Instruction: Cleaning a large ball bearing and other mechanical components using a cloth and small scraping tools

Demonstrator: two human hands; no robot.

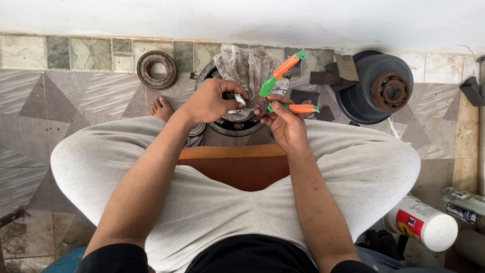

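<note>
1. Head view, looking straight down: a person sits on a low brown stool [237, 167], knees spread wide in pale trousers, so the work sits between the legs, close to the eyes.
2. Left hand [209, 101] is curled, fingertips pinching a small shiny metal piece [238, 103]; the pinch steadies it against the tool tip. What the piece is, I cannot tell.
3. Right hand [285, 124] is wrapped around the lower handle of a pair of pliers [283, 83] with orange and green grips. The upper handle points away to the far right and stands apart from the lower one, so the handles are spread; the nose points left toward the pinched piece and appears to meet it. The nose itself is mostly hidden by the fingers.
4. Both hands hover above a large round metal bearing [230, 124] lying flat on the tiled floor [76, 101], just beyond the stool. A crumpled plastic bag [245, 65] rests on its far side, probably as a wrapper or dust cover.
5. One bare foot [161, 108] shows to the left of the bearing.
6. Far left, near the wall: a smaller rusty bearing ring [157, 70], lying flat.
7. Far right: a dark round hub [376, 86] with a rusty centre, dark blocks beside it.
8. Near right: a white can [422, 222] on its side, and a bottle [462, 199] beyond it.
</note>
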